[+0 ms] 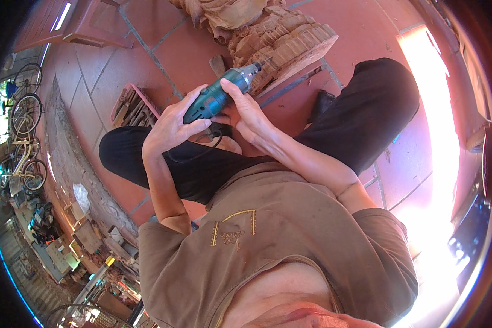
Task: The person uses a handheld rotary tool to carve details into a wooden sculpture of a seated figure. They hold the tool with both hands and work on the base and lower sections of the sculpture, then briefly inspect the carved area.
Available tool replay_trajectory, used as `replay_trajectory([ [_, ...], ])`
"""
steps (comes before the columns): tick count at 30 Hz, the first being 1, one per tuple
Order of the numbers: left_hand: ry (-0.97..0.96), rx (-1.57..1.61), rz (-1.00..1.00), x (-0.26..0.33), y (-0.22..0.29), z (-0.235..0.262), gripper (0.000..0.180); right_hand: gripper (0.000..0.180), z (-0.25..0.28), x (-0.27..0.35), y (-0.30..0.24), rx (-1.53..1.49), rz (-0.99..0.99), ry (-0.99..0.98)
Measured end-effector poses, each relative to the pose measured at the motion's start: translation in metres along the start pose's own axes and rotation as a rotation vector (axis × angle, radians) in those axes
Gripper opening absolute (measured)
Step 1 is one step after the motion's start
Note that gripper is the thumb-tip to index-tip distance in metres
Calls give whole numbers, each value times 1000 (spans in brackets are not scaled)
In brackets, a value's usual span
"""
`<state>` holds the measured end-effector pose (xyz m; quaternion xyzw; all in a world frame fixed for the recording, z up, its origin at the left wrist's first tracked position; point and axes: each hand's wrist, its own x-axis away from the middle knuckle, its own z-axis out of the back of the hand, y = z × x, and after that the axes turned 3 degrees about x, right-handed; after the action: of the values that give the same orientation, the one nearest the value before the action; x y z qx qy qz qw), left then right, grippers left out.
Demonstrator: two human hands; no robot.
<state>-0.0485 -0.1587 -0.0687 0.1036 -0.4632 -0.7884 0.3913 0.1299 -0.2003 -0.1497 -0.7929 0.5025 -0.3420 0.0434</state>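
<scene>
carving: a big block of carved wood (281,41) is lying on the red tiled floor (120,71), far centre of the scene, with its layered edge being faced toward the person.

tool: a green rotary grinder (216,95) is being held near the carving's near-left edge, its bit being pointed right at the wood; whether the tip is actually touching can't be told from here.

step: looks like the carving pass is being set up or already being run, so grip is being settled on the tool body.

next move: probably the bit is needing to be eased along the carved ridge with both hands being kept steady, since a slip would be gouging the detail.

left hand (172,126): being wrapped loosely around the rear of the grinder, fingers curled over the body, thumb underneath.

right hand (246,109): being closed around the front of the grinder, just behind the silver collar.

cord (194,156): a black cable is being trailed down from the tool's back end across the dark trousers.

tray (131,106): a pink tray of chisels is sitting on the floor, left of the hands.
</scene>
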Motion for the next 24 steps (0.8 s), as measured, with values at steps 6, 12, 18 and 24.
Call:
replay_trajectory([
  [6,25,-12,-1,1,-4,0,71,50,-1,-4,-4,17,-18,-25],
  [12,116,-52,-12,0,2,-5,75,54,-2,-2,-17,63,66,-101],
  [18,191,97,-8,-12,17,-10,74,58,-5,2,-43,123,150,-64],
  [24,193,222,-64,-11,25,-7,71,51,1,5,-57,95,175,-94],
])
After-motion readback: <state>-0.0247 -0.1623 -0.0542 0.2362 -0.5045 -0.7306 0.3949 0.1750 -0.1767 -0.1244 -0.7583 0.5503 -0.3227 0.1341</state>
